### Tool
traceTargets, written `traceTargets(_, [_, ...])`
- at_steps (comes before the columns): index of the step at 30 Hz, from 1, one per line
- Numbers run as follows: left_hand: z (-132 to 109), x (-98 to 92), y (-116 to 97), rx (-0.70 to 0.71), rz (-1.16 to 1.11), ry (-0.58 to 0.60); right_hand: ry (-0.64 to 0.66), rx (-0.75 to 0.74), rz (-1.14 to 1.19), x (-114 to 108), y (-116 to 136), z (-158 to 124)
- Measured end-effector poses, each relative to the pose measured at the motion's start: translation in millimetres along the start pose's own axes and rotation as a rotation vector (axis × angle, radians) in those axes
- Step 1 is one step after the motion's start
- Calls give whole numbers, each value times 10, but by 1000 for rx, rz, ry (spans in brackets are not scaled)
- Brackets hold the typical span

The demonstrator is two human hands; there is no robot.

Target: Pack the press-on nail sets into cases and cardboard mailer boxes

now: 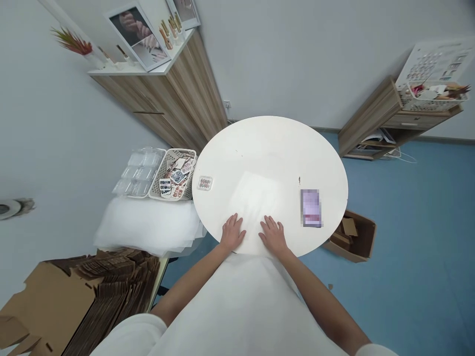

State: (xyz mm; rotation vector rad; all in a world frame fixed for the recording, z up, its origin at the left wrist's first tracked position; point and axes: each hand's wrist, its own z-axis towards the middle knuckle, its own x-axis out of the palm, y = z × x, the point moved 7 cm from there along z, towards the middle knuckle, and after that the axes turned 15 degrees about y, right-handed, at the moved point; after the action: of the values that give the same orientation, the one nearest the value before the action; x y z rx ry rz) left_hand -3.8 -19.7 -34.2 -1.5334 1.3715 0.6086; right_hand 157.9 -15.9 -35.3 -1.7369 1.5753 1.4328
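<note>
Both palms rest on the near edge of a white round table (274,143). My left hand (232,233) lies flat with its fingers spread, holding nothing. Likewise flat and empty, my right hand (273,235) sits a short way to its right. A small clear case (205,183) with rows of reddish pieces, perhaps press-on nails, lies near the table's left rim. To the right of my right hand is a purple rectangular item (310,207), blurred by pixelation, so its kind cannot be told.
Left of the table are a white basket (159,192) of small packs, clear plastic boxes (136,170), white foam sheets (148,222) and stacked folded cardboard boxes (115,291). An open carton (365,240) stands on the floor at right. Wooden cabinets (193,94) line the wall.
</note>
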Motion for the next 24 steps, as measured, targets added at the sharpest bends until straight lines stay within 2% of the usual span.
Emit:
traceTargets(5, [104, -63, -196, 64, -10, 11, -81, 107, -20, -224, -250, 95])
traceTargets(8, [136, -134, -193, 62, 38, -22, -103, 104, -18, -294, -246, 117])
traceTargets(14, [158, -56, -103, 75, 67, 74, 14, -17, -1, -92, 23, 153])
traceTargets(24, [238, 13, -204, 158, 97, 116, -38, 105, -21, -18, -92, 50])
